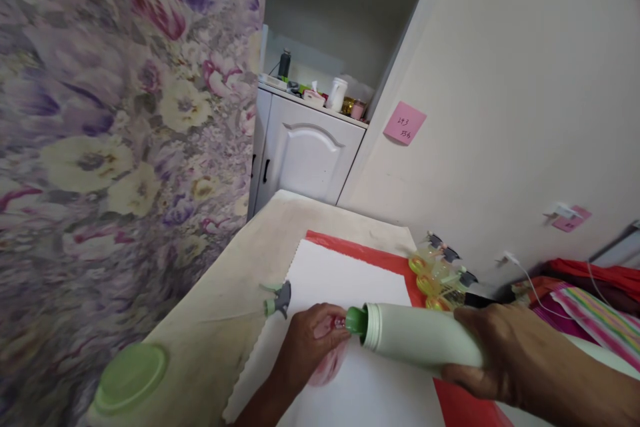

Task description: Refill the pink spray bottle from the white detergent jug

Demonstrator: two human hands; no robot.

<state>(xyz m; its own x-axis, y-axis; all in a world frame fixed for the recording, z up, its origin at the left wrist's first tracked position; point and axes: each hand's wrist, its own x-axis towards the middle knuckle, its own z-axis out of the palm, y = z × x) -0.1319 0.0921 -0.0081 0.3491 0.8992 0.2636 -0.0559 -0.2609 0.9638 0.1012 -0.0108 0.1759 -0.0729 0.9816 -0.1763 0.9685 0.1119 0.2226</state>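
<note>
The right hand (pixel 505 353) has its grip closed around a white bottle (pixel 420 340), tipped on its side over the white sheet (pixel 340 280) on the desk (pixel 225 307). Its green neck meets a small pink bottle (pixel 327 365), which the left hand (pixel 310 347) grips. A sprayer head (pixel 279 299) lies just beside the left hand, and a green lid (pixel 131 377) lies well apart from both.

Purple floral curtain (pixel 100 113), white arched-door cabinet (pixel 305 150), pink sticky note (pixel 405 123) on cream wall (pixel 525 80), round green plastic lid (pixel 131 377) on beige bench (pixel 225 307), yellow spray bottles (pixel 437 273), striped cloth (pixel 600 323)
</note>
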